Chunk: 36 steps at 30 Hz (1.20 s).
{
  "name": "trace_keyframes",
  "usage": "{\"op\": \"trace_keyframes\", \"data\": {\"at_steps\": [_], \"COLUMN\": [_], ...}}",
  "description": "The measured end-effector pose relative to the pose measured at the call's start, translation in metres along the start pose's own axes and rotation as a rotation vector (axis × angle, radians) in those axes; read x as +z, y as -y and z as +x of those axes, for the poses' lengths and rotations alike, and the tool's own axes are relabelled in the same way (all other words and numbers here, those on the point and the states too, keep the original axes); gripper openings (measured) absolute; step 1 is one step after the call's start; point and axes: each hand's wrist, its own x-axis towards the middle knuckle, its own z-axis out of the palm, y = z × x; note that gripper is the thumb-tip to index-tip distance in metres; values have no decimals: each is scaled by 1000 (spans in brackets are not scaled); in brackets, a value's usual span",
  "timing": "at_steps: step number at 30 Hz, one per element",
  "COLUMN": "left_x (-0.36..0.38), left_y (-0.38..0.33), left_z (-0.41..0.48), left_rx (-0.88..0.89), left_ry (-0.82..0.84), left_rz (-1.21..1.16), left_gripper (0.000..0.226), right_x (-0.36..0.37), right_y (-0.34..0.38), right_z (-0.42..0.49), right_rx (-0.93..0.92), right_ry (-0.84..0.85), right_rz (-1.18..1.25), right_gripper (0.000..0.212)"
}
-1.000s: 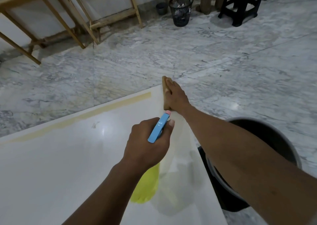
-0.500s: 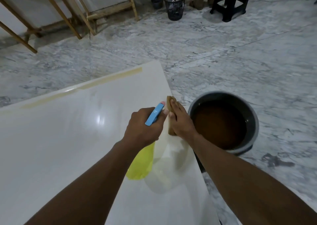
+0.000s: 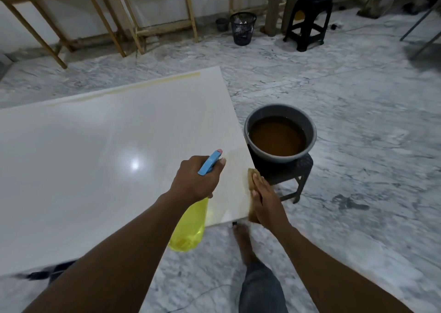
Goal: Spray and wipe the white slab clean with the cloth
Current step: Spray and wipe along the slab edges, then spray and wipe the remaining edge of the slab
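The white slab lies flat and glossy, with a yellowish tape strip along its far edge. My left hand grips a spray bottle with a yellow body and a blue trigger head, held over the slab's near right part. My right hand presses a tan cloth flat against the slab's right edge, close to the near right corner. The hand covers most of the cloth.
A grey bucket of brown water sits on a dark stool just right of the slab. My bare foot stands below the corner. Wooden frames, a black mesh bin and a black stool stand far back on marble floor.
My right hand has slid the cloth along the slab's right edge from the far corner toward the near corner. My left hand with the bottle stayed over the slab; the view pulled back.
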Motion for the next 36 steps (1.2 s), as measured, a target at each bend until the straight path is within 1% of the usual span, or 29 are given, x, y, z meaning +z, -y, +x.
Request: {"op": "trace_keyframes", "data": {"at_steps": [3, 5, 7, 9, 11, 13, 14, 15, 16, 19, 21, 22, 25, 28, 32, 33, 36], "left_x": [5, 6, 5, 3, 0, -3, -3, -2, -1, 13, 29, 39, 67, 87, 109, 115, 130], "left_y": [0, -6, -17, -29, -43, -55, -64, -73, -84, -117, -138, -154, -203, -246, -302, -314, -338], "left_z": [-30, -46, -57, -62, -62, -58, -55, -51, -47, -29, -14, -7, 16, 39, 65, 74, 106], "left_rx": [-11, 7, 13, 19, 27, 33, 33, 38, 42, 52, 54, 52, 46, 40, 58, 62, 44], "left_ry": [6, 31, 45, 43, 33, 30, 34, 43, 60, 89, 98, 95, 69, 23, 34, 33, 37], "left_rz": [-4, 15, 5, -26, -32, -45, -47, -44, -33, 19, 31, 36, 10, -21, -95, -89, -64], "left_gripper": [51, 50, 49, 50, 50, 50, 50, 50, 50, 50, 49, 49, 50, 48, 28, 31, 50], "right_x": [-4, -12, -24, -41, -66, -95, -112, -129, -142, -188, -219, -239, -298, -354, -428, -443, -479], "right_y": [0, 4, 8, 8, 11, 14, 17, 19, 17, 18, 21, 19, 9, 2, -9, -13, -23], "right_z": [-43, -68, -89, -102, -108, -108, -106, -104, -99, -83, -70, -60, -16, 24, 67, 78, 108], "right_rx": [1, 29, 122, 247, 351, 554, 668, 765, 800, 754, 710, 682, 618, 596, 511, 497, 475], "right_ry": [-41, -18, 30, 109, 194, 259, 276, 279, 266, 143, 125, 135, 190, 184, 207, 219, 206], "right_rz": [76, 106, 179, 307, 459, 696, 843, 982, 1095, 1371, 1543, 1579, 1562, 1457, 1411, 1407, 1390], "right_gripper": [50, 49, 46, 41, 39, 27, 27, 33, 40, 53, 60, 63, 73, 73, 68, 66, 62]}}
